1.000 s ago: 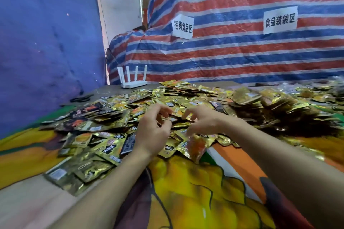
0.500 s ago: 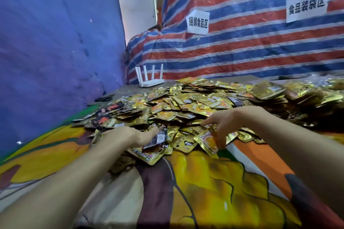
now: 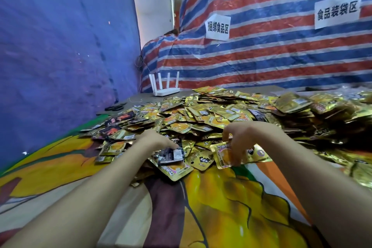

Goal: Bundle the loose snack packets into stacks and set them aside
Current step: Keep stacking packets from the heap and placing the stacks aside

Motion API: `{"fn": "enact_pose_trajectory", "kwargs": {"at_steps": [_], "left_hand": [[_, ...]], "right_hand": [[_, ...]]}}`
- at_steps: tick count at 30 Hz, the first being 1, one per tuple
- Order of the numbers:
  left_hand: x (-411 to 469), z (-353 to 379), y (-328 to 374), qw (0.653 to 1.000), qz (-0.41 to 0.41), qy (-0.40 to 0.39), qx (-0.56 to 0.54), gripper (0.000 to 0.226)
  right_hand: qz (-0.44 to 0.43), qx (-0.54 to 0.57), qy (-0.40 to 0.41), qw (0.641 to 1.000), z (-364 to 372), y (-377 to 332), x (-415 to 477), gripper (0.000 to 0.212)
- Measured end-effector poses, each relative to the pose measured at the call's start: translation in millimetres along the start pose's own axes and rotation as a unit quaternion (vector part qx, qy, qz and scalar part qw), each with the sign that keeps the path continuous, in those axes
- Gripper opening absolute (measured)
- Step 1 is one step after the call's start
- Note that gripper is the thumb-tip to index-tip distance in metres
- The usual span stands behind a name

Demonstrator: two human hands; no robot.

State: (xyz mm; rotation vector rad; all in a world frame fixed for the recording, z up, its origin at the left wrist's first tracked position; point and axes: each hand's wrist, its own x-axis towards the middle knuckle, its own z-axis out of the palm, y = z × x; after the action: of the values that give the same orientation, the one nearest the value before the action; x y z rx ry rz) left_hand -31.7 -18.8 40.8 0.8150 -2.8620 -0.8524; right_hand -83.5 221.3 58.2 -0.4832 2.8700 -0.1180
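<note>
- One wide-angle view, worn on the head, looks forward and down from close above the table point(image 3: 231, 207).
- The snack packets point(image 3: 211, 115) lie near, across mid-frame.
- It faces the striped tarp point(image 3: 261, 62); a blue sheet point(image 3: 60, 46) fills the left.

Table point(image 3: 259, 89) under printed cloth point(image 3: 231, 211); snack packets point(image 3: 211, 115) heaped on it, white router point(image 3: 164, 90) behind.

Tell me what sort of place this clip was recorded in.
Most likely a makeshift snack-packing workroom. A heap of snack packets covers the table. On the striped tarpaulin behind it, a paper sign reads 捆绑食品区 (food bundling area) and a second sign reads 食品装袋区 (food bagging area).
</note>
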Motion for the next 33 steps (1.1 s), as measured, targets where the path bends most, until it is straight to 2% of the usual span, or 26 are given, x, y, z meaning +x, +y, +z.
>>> {"fn": "enact_pose_trajectory", "kwargs": {"at_steps": [3, 7, 9, 12, 14, 16, 19, 22, 23, 26, 27, 30, 33], "left_hand": [[-0.8, -5.1, 1.6, 0.996, -0.009, -0.024, -0.084, 0.085], [-0.2, -17.2, 6.6, 0.984, 0.003, -0.013, -0.177, 0.047], [-2.3, -24.9, 9.3, 0.976, 0.017, 0.002, -0.218, 0.046], [-6.4, -35.3, 13.8, 0.96, 0.061, 0.024, -0.272, 0.043], [-10.7, -39.4, 17.4, 0.939, 0.097, 0.039, -0.328, 0.037], [-13.3, -40.4, 20.6, 0.914, 0.145, 0.076, -0.372, 0.029], [-22.0, -33.9, 26.8, 0.883, 0.24, 0.107, -0.39, 0.033], [-28.4, -14.4, 30.9, 0.863, 0.305, 0.088, -0.392, 0.035], [-28.3, -4.2, 31.7, 0.858, 0.317, 0.082, -0.396, 0.036], [-27.8, 32.6, 34.8, 0.844, 0.332, 0.093, -0.412, 0.042], [-27.6, 44.6, 35.9, 0.833, 0.331, 0.106, -0.432, 0.043], [-27.2, 67.3, 38.9, 0.799, 0.312, 0.144, -0.493, 0.045], [-24.8, 77.2, 39.3, 0.801, 0.262, 0.114, -0.527, 0.043]], "right_hand": [[-0.003, 0.062, 0.025, 0.998, 7.8, 11.5, 4.1, 0.072], [-0.023, 0.176, 0.129, 0.976, 21.5, 14.5, 3.6, 0.036], [-0.047, 0.266, 0.185, 0.945, 22.5, 10.9, 0.3, 0.024], [-0.094, 0.409, 0.227, 0.879, 19.8, 3.3, -8.3, 0.013], [-0.08, 0.489, 0.248, 0.833, 18.6, -0.5, -11.0, 0.011], [-0.063, 0.565, 0.244, 0.786, 18.3, -2.0, -9.9, 0.018], [-0.079, 0.668, 0.19, 0.715, 19.9, -6.0, -11.0, 0.019], [-0.16, 0.761, 0.073, 0.624, 25.4, -7.1, -13.6, 0.017], [-0.189, 0.762, 0.044, 0.618, 28.7, -6.5, -13.0, 0.017], [-0.214, 0.713, 0.012, 0.667, 39.6, -7.8, -11.7, 0.02], [-0.213, 0.714, 0.0, 0.666, 42.9, -9.6, -11.3, 0.023], [-0.22, 0.751, -0.015, 0.622, 48.7, -16.0, -9.4, 0.034], [-0.21, 0.769, 0.015, 0.604, 51.7, -22.7, -6.5, 0.029]]}}
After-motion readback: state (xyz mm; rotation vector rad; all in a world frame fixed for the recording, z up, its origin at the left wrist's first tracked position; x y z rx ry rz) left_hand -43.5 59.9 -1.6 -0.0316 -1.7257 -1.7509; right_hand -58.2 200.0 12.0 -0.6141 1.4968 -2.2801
